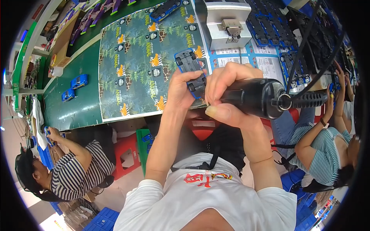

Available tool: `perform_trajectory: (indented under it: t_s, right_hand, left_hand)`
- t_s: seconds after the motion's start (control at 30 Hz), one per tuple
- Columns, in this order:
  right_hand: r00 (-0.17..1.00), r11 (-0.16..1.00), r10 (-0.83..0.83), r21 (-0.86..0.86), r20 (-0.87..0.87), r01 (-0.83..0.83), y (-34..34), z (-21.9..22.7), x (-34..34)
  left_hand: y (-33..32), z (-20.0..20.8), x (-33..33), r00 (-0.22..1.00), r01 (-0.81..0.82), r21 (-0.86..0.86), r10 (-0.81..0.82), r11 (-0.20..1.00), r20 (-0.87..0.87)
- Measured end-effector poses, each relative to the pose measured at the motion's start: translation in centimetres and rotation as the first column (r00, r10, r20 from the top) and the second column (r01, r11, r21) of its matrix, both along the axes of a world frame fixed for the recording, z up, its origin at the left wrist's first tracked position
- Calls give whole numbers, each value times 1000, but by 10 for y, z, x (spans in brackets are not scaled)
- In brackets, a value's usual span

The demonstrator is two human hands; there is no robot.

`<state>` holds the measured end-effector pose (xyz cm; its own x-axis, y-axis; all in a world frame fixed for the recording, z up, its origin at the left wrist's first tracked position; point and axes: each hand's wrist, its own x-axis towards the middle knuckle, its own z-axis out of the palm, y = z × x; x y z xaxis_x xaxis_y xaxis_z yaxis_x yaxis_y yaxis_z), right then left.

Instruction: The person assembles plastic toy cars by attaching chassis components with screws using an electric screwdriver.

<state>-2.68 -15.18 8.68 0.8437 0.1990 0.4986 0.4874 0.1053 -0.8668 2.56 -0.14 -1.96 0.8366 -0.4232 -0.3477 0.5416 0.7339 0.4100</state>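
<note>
My left hand [178, 91] is closed round a blue toy car [187, 61], which is turned so its black underside and wheels face up. My right hand [233, 75] grips a black electric screwdriver [262, 97] that lies across toward the car. My right fingers hide the screwdriver's tip, so I cannot tell whether it touches the underside. Both hands are above the front edge of a printed sheet [135, 77] with jungle and animal pictures, laid on the green table [73, 109].
Two blue toy cars [79, 81] stand at the left, another car [165, 10] at the far edge. A metal fixture with a latch [229, 29] stands ahead. Rows of upturned cars [266, 25] fill the back right. Cables [308, 34] hang there. Co-workers [77, 165] sit either side.
</note>
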Motion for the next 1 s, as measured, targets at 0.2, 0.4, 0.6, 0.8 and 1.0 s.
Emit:
perform_trajectory:
  t_s: [0.2,0.4,0.6,0.8,1.0]
  right_hand:
    - [998,998,-53,45,44,51,2,-2,-1]
    - [999,986,33,161,14,-34,-11,1,-11]
    - [973,926,-164,364,161,96,-65,3,-20]
    - [956,890,-289,384,53,248,-84,-19,-14]
    - [910,859,-415,323,-18,398,-76,-31,-6]
  left_hand:
    - [0,-2,-1,1000,4,-5,-5,1000,-31]
    - [1,9,-7,987,-79,37,73,996,141]
    - [5,4,-7,977,-30,-129,57,991,206]
    - [2,13,-10,983,-67,-67,77,996,164]
    - [13,16,-6,968,-37,-148,72,988,239]
